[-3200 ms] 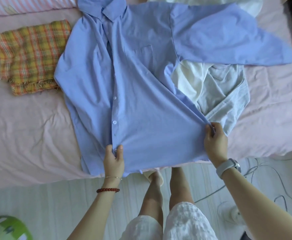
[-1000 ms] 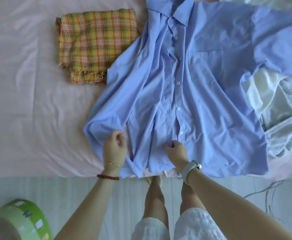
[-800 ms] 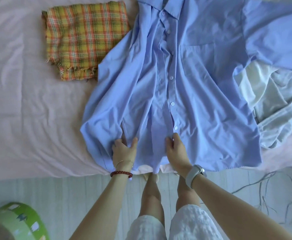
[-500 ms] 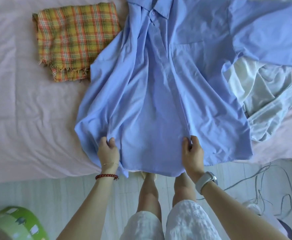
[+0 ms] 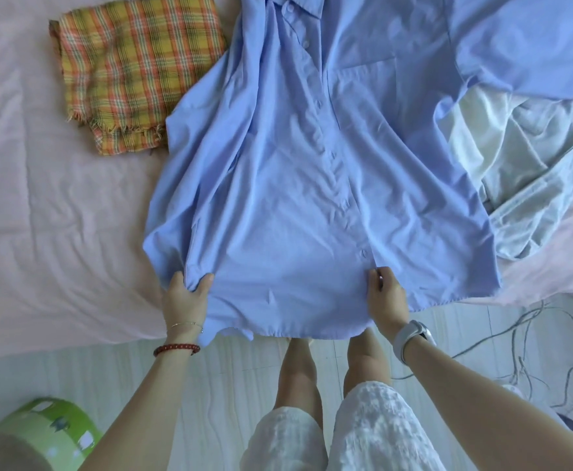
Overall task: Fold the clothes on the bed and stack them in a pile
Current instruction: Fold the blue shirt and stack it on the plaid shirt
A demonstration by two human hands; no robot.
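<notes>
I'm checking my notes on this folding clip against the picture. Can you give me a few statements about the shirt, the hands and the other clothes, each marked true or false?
1. Both hands grip the blue shirt near its hem. True: the left hand and the right hand each pinch the fabric.
2. The blue shirt lies with its collar toward the person. False: the collar is at the far end and the hem hangs over the bed edge.
3. A folded plaid cloth lies left of the shirt. True.
4. The plaid cloth sits on top of the shirt. False: the shirt's edge overlaps its corner.
5. Pale, unfolded clothes lie right of the shirt. True.
6. The watch is on the left wrist. False: it is on the right wrist.
</notes>
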